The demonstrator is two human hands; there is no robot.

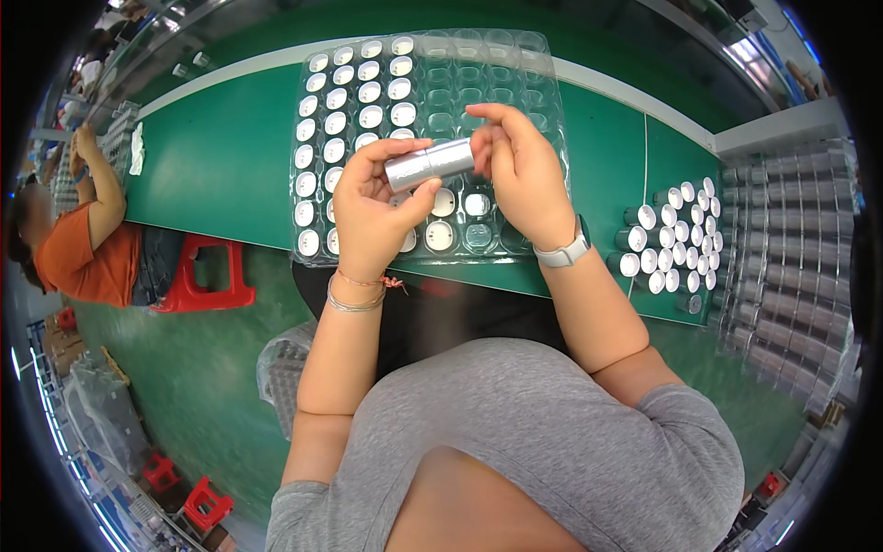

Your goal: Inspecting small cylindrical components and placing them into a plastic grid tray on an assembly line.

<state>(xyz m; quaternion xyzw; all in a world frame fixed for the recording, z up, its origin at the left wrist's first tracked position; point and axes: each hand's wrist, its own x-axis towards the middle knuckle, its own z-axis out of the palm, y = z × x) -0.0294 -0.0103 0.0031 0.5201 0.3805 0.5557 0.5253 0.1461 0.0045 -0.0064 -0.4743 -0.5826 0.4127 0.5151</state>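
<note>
the left hand (pixel 372 207) and the right hand (pixel 520 166) both hold one small silver tube (pixel 429 164) up in the air, above a clear plastic tray (pixel 515 69). the left fingers (pixel 391 152) curl around the left end of the tube, with the thumb under it, clamped on it. the right fingers (pixel 497 124) bend over the right end of the tube and pinch it too. the tube lies almost flat, a little tilted, and sits between the two sets of fingers. under the fingers the tray rests on the green counter (pixel 230 156). the tray has many round cups. the cups past the left fingers hold rows of white-topped caps (pixel 354 78), and the cups past the right fingers look bare. some caps also sit in the cups just below the fingers. far to the right of the right fingers, a bunch of loose silver tubes with white tops (pixel 676 235) stands on the counter. further right, stacks of filled trays (pixel 791 239) stand at the edge. the left wrist wears thin bracelets (pixel 359 294) and the right wrist wears a pale watch (pixel 563 253). far to the left of the left fingers, another person in an orange shirt (pixel 83 258) sits by a red stool (pixel 198 276).
</note>
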